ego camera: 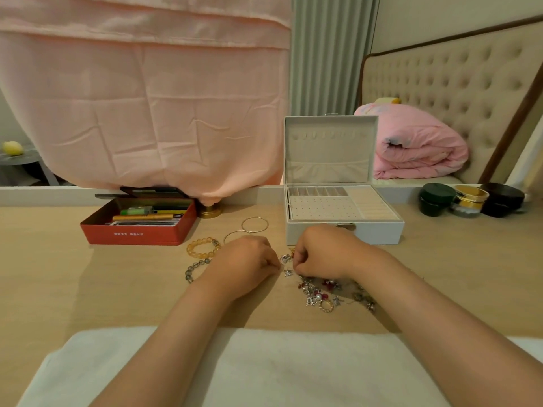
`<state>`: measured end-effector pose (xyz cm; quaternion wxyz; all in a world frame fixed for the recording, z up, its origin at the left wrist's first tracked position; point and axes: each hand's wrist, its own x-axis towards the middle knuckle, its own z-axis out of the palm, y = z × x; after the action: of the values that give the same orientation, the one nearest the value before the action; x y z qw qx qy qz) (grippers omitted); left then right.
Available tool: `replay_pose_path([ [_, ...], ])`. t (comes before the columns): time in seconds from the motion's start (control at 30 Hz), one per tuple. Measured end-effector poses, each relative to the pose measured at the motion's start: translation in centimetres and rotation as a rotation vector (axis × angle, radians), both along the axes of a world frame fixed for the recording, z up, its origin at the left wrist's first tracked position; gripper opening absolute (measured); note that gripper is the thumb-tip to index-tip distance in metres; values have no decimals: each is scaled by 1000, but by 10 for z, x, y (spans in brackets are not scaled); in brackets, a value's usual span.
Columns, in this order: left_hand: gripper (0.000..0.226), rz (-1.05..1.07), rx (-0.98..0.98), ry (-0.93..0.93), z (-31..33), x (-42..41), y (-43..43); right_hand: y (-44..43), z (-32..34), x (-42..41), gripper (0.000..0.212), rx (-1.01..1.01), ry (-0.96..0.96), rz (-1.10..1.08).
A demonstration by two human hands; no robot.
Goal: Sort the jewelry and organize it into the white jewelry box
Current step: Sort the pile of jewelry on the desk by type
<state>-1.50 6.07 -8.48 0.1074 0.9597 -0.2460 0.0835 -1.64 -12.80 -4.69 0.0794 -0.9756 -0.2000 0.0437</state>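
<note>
The white jewelry box (343, 232) stands open at centre right, its lid (330, 148) upright and its tray of slots and holes bare. Just in front of it, my left hand (246, 259) and my right hand (320, 251) rest knuckles-up on the table with fingers curled. Their fingertips pinch small silver leaf charms (286, 259) lying between them. A tangled pile of jewelry (321, 292) with red stones, a pearl and a ring lies below my right hand. A yellow bead bracelet (202, 245), a grey bead bracelet (194, 270) and thin gold bangles (255, 224) lie to the left.
A red tin (138, 230) of pens sits open at the back left. Three round jars (470, 201) stand at the back right. A white cloth (264, 362) covers the table's near edge. Pink fabric (141, 98) hangs behind the table.
</note>
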Motion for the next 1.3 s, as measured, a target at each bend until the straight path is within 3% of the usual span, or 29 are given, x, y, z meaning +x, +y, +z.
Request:
replay_pose_path([
  [0.17,18,-23,105,-106,-4,3,-3,-5,0,7,14,51,26,-21],
  [0.37,25,-9,37,-95,-11,7,0,-4,-2,8,13,190,60,-30],
  [0.47,20,-22,22,-83,-8,8,1,0,-2,5,10,47,31,16],
  [0.63,19,-9,-51,-69,-6,2,-5,10,-1,5,17,-269,-201,90],
  [0.73,17,-7,-131,-65,-9,-1,-10,12,-1,5,22,-341,-178,111],
  [0.8,18,14,-180,-45,-8,-1,-10,6,-1,8,21,-260,-65,85],
  [0.9,17,24,-264,5,-6,-2,-11,-7,2,14,17,54,113,8],
  [1.03,18,40,-608,233,0,-6,-19,-20,17,15,14,401,215,3],
  [1.2,11,42,-885,402,8,-8,-29,-30,17,20,17,649,403,-15],
  [1.3,3,48,-937,385,18,-6,-29,-37,16,24,15,823,489,-30],
])
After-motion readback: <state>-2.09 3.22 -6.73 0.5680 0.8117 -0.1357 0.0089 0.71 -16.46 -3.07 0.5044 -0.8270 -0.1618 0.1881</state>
